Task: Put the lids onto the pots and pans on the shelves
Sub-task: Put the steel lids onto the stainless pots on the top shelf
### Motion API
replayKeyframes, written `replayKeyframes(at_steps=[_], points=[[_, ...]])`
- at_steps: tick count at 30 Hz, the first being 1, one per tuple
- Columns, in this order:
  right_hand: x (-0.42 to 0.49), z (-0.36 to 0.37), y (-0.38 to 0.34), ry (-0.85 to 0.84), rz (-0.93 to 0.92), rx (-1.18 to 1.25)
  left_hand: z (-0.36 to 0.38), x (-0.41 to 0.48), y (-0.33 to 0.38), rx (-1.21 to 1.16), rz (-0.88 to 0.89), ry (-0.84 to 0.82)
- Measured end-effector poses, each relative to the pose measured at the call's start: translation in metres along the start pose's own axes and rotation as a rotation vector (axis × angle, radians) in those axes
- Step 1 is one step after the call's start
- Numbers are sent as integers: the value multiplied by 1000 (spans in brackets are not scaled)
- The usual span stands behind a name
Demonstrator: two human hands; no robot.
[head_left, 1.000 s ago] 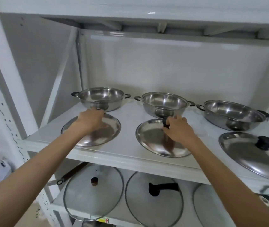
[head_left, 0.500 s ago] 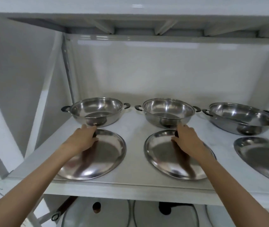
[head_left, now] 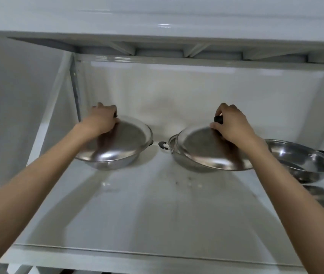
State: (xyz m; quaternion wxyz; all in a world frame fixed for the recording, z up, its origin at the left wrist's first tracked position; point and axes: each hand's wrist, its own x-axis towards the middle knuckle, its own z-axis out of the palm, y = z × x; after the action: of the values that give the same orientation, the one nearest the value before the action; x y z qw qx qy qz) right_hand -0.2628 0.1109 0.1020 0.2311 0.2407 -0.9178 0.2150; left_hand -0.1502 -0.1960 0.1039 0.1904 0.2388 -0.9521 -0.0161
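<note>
Two steel lids are over two steel pots at the back of the white shelf (head_left: 157, 214). My left hand (head_left: 100, 121) grips the black knob of the left lid (head_left: 121, 143), which rests on the left pot (head_left: 109, 164) and hides most of it. My right hand (head_left: 232, 125) holds the black knob of the middle lid (head_left: 202, 149), tilted toward me over the middle pot (head_left: 179, 157), whose black side handle shows at its left. A third steel pot (head_left: 305, 161) stands uncovered at the right.
Part of another steel lid (head_left: 323, 196) lies on the shelf at the right edge, in front of the uncovered pot. An upper shelf spans overhead. A white upright post (head_left: 74, 91) stands behind the left pot.
Both hands have lifted the lids off the front of the shelf and carried them back over the two pots. The view has moved closer and higher.
</note>
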Motion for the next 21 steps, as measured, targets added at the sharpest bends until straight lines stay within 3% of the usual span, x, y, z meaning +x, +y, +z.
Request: replayKeyframes(at_steps=[10, 21], points=[[55, 109, 17, 22, 61, -86, 106, 63, -11, 77, -41, 26], [77, 154, 35, 26, 22, -201, 130, 85, -35, -17, -85, 84]])
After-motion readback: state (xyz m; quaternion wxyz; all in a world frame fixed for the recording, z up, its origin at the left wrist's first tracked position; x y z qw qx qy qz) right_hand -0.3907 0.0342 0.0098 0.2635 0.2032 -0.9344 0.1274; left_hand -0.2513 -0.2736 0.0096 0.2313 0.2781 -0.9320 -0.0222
